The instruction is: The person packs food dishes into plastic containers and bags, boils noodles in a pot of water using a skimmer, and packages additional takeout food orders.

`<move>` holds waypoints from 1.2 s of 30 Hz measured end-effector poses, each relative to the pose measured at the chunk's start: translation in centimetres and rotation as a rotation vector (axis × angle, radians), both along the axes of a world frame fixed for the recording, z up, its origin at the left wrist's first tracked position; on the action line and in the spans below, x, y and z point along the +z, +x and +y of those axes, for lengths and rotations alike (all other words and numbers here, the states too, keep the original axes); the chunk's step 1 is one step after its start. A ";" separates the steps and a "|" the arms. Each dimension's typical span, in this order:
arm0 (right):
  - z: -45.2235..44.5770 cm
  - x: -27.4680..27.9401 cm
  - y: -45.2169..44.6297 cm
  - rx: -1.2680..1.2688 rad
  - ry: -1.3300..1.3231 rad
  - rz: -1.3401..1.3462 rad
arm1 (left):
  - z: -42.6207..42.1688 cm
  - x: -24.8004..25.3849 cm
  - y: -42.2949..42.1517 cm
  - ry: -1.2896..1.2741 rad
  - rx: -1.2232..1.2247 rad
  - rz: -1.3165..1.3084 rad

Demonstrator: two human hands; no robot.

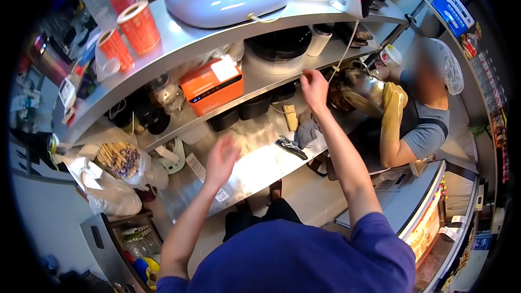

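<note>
My left hand [222,160] hovers above the bright steel counter [249,171], smeared by motion, so its fingers are hard to read. Nothing shows clearly in it. My right hand [315,91] is raised at the front edge of the lower shelf [266,86], its fingers curled; whatever they may hold is hidden. Below that hand, a tan block [291,118], a grey cloth [307,130] and a dark tool with a handle [291,147] lie on the counter. An orange box-shaped device [213,87] stands on the shelf between my hands.
At the right, a co-worker in yellow gloves [395,99] tilts a large metal pot [362,89]. Red-labelled paper rolls [138,27] and a white rounded appliance [225,0] stand on the upper shelf. Bundled skewers [119,160] are at left, above an open drawer [103,244].
</note>
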State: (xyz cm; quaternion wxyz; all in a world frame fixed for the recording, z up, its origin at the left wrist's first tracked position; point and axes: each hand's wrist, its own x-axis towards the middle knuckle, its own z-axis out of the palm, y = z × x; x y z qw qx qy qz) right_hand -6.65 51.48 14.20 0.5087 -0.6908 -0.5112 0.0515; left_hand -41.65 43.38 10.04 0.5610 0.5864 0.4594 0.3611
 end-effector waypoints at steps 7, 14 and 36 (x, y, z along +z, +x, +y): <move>5.3 0.1 5.4 0.364 -0.102 -0.742 | 19.8 10.9 22.7 -0.581 0.180 -0.455; 8.1 1.9 7.9 0.703 -0.095 -1.234 | 25.3 10.7 24.0 -0.476 0.255 -0.322; 6.8 5.3 5.9 0.730 -0.003 -1.217 | 24.4 13.6 18.2 -0.323 0.038 -0.649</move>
